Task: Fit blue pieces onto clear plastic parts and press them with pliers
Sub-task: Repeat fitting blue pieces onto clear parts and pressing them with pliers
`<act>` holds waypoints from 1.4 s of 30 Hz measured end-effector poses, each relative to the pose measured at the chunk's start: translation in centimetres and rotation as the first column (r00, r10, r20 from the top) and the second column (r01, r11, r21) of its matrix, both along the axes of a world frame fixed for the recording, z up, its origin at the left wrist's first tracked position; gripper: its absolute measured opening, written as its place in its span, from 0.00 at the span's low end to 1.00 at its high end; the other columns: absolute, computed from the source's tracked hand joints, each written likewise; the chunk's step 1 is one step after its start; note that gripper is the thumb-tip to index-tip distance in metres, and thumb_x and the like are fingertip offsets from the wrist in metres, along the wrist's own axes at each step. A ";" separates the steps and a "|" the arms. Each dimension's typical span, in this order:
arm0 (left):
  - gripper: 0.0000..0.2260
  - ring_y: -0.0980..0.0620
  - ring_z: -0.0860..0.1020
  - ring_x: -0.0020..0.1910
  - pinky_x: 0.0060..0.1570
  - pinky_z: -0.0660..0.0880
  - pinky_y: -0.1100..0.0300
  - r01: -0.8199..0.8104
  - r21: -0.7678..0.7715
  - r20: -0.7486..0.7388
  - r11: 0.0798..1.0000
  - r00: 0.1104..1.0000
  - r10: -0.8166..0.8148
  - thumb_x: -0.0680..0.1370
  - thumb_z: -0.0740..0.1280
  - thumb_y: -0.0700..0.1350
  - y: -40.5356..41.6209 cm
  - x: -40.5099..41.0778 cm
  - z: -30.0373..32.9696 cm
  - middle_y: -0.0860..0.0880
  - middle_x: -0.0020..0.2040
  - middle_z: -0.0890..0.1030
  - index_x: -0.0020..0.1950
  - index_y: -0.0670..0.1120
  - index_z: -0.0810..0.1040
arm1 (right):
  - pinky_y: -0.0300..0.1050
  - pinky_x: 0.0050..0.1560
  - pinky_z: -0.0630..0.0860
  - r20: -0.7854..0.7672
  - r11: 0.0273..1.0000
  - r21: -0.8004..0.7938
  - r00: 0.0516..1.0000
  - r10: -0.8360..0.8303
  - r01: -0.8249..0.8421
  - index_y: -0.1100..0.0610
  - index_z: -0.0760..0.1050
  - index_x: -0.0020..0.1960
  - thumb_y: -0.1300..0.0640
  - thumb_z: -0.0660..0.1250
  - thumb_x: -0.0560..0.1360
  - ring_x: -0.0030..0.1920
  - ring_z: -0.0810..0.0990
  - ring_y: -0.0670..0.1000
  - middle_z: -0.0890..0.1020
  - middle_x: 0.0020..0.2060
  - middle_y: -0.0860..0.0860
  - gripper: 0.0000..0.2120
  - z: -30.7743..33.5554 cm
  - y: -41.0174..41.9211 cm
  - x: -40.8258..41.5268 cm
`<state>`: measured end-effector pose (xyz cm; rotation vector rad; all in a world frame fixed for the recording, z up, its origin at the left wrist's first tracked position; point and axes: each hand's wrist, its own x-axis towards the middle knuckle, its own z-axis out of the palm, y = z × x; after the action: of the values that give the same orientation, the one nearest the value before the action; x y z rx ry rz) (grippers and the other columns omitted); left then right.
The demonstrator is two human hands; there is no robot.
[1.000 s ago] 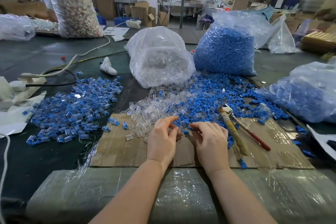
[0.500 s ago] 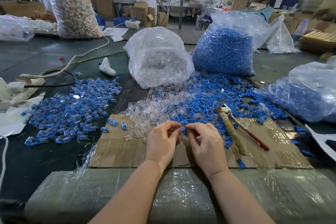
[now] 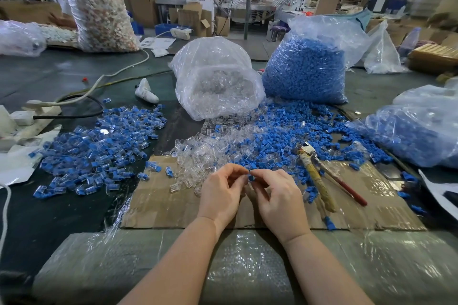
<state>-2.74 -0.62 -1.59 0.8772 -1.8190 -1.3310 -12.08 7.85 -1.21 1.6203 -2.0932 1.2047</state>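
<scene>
My left hand [image 3: 220, 193] and my right hand [image 3: 277, 195] meet fingertip to fingertip above the cardboard sheet [image 3: 158, 205]. Between my right fingers sits a small blue piece [image 3: 251, 177]. My left fingers are curled around something small, likely a clear part, mostly hidden. Loose clear plastic parts [image 3: 198, 153] lie just beyond my hands, mixed with loose blue pieces [image 3: 280, 136]. The pliers [image 3: 314, 176], with a yellow and a red handle, lie on the cardboard to the right of my right hand.
A pile of assembled blue-and-clear parts [image 3: 99, 151] lies to the left. Behind stand a bag of clear parts [image 3: 218, 82] and a bag of blue pieces [image 3: 307, 67]; another blue bag [image 3: 421, 129] is at right. Cables and a white plug [image 3: 146, 91] lie at left.
Both hands lifted slightly off the piles and came together, fingertips now meeting with the blue piece between them.
</scene>
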 end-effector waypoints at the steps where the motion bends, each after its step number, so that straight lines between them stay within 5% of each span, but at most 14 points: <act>1: 0.11 0.51 0.81 0.39 0.46 0.80 0.52 -0.001 -0.001 0.005 1.000 1.000 0.001 0.76 0.67 0.38 0.0 0.0 0.0 0.51 0.38 0.82 0.42 0.55 0.78 | 0.50 0.47 0.76 0.007 1.000 0.004 1.000 0.003 -0.003 0.61 0.81 0.48 0.65 0.69 0.70 0.41 0.78 0.56 0.83 0.41 0.52 0.08 0.0 0.0 0.0; 29: 0.09 0.55 0.78 0.38 0.43 0.76 0.65 -0.007 -0.035 0.005 0.999 1.000 0.008 0.74 0.69 0.37 -0.1 -0.1 -0.1 0.50 0.38 0.81 0.41 0.52 0.77 | 0.53 0.43 0.77 -0.035 1.000 0.024 0.999 0.021 -0.020 0.59 0.82 0.46 0.55 0.62 0.73 0.39 0.78 0.56 0.82 0.38 0.51 0.12 0.4 0.0 0.0; 35: 0.08 0.53 0.79 0.39 0.43 0.77 0.64 -0.021 0.022 -0.019 1.000 1.000 0.022 0.73 0.70 0.38 -0.2 -0.2 -0.1 0.50 0.38 0.81 0.41 0.51 0.77 | 0.55 0.52 0.72 -0.056 0.987 0.013 0.986 -0.159 0.160 0.58 0.80 0.52 0.57 0.68 0.72 0.48 0.78 0.56 0.82 0.46 0.52 0.10 0.5 0.2 -0.6; 38: 0.07 0.55 0.78 0.40 0.42 0.74 0.69 -0.029 0.015 -0.001 0.999 1.000 0.029 0.74 0.70 0.39 -0.2 -0.2 0.0 0.50 0.39 0.81 0.42 0.51 0.77 | 0.54 0.59 0.67 -0.100 0.886 0.120 0.893 -0.438 0.448 0.58 0.75 0.60 0.53 0.65 0.76 0.56 0.75 0.57 0.79 0.56 0.55 0.15 1.4 0.4 -1.9; 40: 0.06 0.53 0.79 0.42 0.44 0.76 0.65 -0.027 0.042 -0.004 0.999 1.000 0.027 0.74 0.69 0.39 -0.2 -0.1 0.1 0.49 0.41 0.81 0.43 0.50 0.77 | 0.57 0.66 0.61 -0.149 0.687 0.390 0.778 -0.610 0.613 0.56 0.66 0.68 0.45 0.56 0.79 0.64 0.70 0.57 0.73 0.64 0.57 0.22 2.2 0.7 -3.4; 42: 0.06 0.51 0.80 0.41 0.43 0.78 0.62 -0.022 0.076 -0.024 0.997 0.999 0.023 0.74 0.69 0.38 -0.1 -0.1 0.3 0.48 0.40 0.81 0.43 0.49 0.77 | 0.63 0.70 0.53 -0.176 0.481 0.632 0.717 -0.675 0.608 0.55 0.55 0.74 0.39 0.49 0.79 0.70 0.63 0.58 0.65 0.71 0.58 0.29 2.7 1.3 -5.0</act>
<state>-2.85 -0.74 -1.32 0.9143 -1.7444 -1.3987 -17.07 9.15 1.49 0.7073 -2.9923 0.2742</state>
